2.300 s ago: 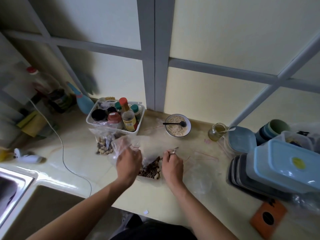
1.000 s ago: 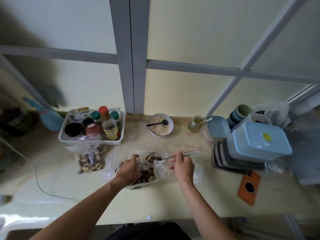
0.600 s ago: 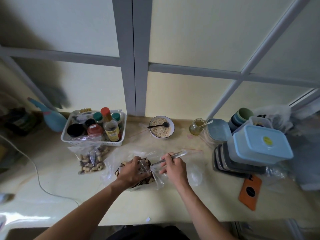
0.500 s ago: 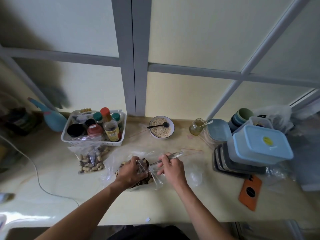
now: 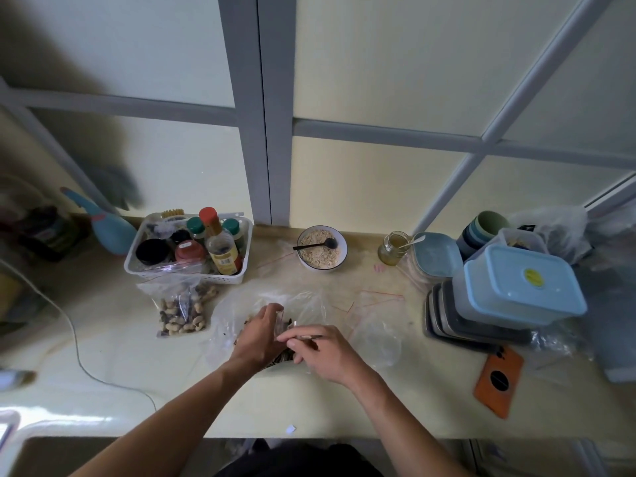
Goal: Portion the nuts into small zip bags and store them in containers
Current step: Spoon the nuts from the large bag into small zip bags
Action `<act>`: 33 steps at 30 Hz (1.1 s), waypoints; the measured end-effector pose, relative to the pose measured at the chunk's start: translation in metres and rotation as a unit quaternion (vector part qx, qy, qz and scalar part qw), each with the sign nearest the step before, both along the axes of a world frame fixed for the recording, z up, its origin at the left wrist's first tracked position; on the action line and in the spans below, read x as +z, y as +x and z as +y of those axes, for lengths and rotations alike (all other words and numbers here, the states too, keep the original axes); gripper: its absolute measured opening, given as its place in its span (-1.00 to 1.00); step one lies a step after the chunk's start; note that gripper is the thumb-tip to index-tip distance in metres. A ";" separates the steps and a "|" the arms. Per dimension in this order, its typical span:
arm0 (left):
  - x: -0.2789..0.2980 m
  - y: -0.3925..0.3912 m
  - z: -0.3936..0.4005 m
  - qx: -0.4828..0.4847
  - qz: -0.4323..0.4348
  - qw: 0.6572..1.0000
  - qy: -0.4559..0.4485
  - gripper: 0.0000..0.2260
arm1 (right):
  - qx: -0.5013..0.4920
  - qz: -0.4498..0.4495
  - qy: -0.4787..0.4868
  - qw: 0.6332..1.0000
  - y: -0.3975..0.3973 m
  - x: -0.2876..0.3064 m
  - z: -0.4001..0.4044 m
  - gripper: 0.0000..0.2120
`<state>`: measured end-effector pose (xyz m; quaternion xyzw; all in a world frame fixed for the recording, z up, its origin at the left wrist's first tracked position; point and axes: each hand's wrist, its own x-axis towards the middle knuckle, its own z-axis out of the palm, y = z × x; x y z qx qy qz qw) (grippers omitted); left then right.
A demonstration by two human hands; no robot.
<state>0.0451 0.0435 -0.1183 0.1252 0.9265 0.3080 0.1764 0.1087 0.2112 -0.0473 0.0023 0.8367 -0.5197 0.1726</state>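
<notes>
A large clear bag of mixed nuts (image 5: 237, 315) lies open on the counter in front of me. My left hand (image 5: 258, 335) pinches the mouth of a small zip bag (image 5: 280, 321) over it. Close beside it, my right hand (image 5: 325, 351) holds a metal spoon (image 5: 304, 337) whose tip points at the small bag. A filled zip bag of peanuts and dark nuts (image 5: 182, 311) rests to the left. Empty zip bags with red seals (image 5: 377, 315) lie to the right. Stacked lidded containers (image 5: 516, 287) stand at the right.
A white basket of bottles and jars (image 5: 192, 249) stands at the back left. A bowl of oats with a black spoon (image 5: 321, 249) and a small jar (image 5: 392, 247) sit by the wall. An orange phone (image 5: 499, 380) lies at the right, a white cable (image 5: 79, 352) at the left.
The view swung right, away from the sink. My right hand drew the spoon back from the right and lowered it toward the small bag. My left hand shifted to the small bag's mouth.
</notes>
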 end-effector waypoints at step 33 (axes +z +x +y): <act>0.015 0.005 -0.006 0.244 -0.045 0.964 0.097 -0.88 | -0.094 0.186 0.144 0.967 -0.009 -0.024 0.023 -0.78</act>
